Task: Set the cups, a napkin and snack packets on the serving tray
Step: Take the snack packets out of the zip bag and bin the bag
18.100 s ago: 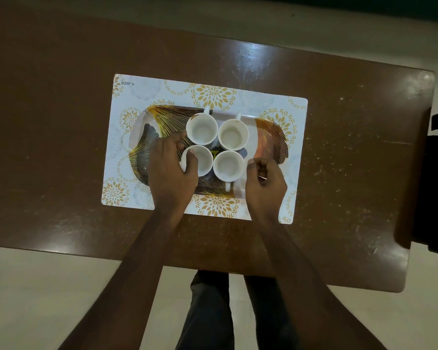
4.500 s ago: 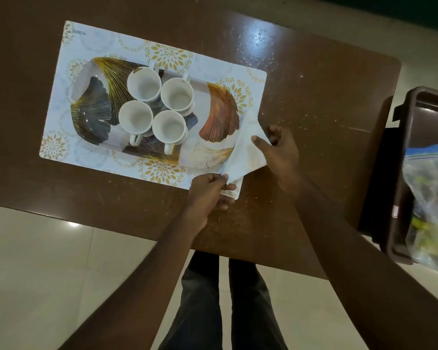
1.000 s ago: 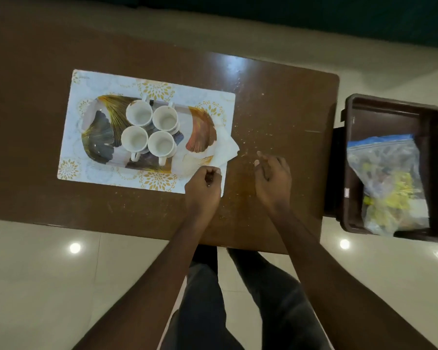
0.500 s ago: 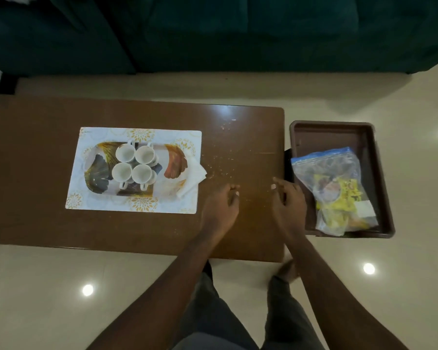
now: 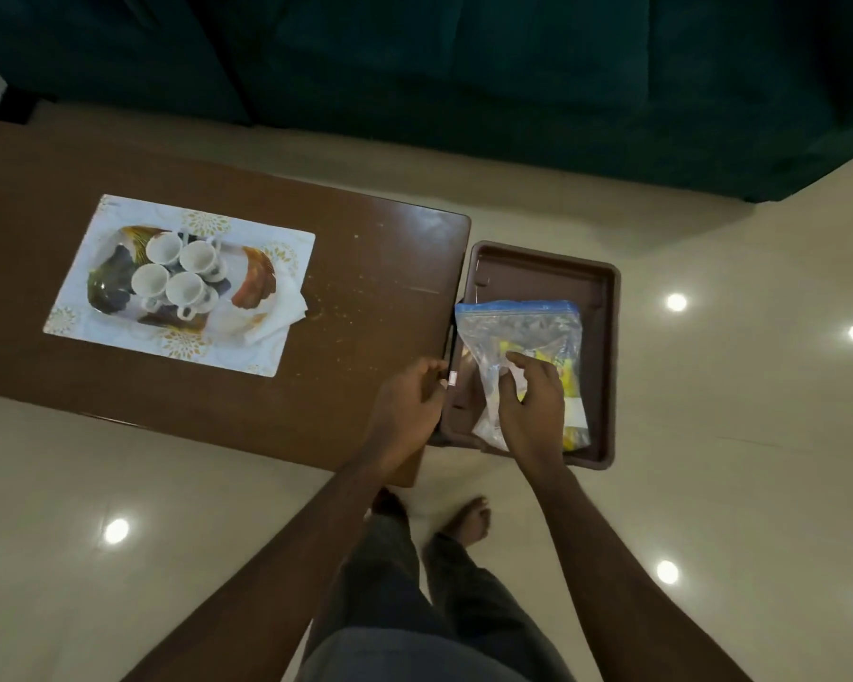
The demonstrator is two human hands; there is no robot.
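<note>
Standing by the counter (image 5: 365,268): brown tub (image 5: 538,253) holds the snack packets' zip bag (image 5: 518,327), serving tray (image 5: 254,283) has cups (image 5: 195,258) and napkin (image 5: 286,307). Hands: right hand (image 5: 530,406) bent-fingered on the bag, grip unclear; left hand (image 5: 407,406) loosely curled, empty.

A brown wooden table (image 5: 375,297) carries a white placemat (image 5: 188,344) (gold floral print). Beside it, a brown plastic bin (image 5: 610,347) sits on the glossy floor (image 5: 734,435); a dark green sofa (image 5: 464,66) stands behind.

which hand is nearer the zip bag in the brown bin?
Right. The right hand is on the zip bag; the left hand is off it, at the table end beside the bin.
</note>
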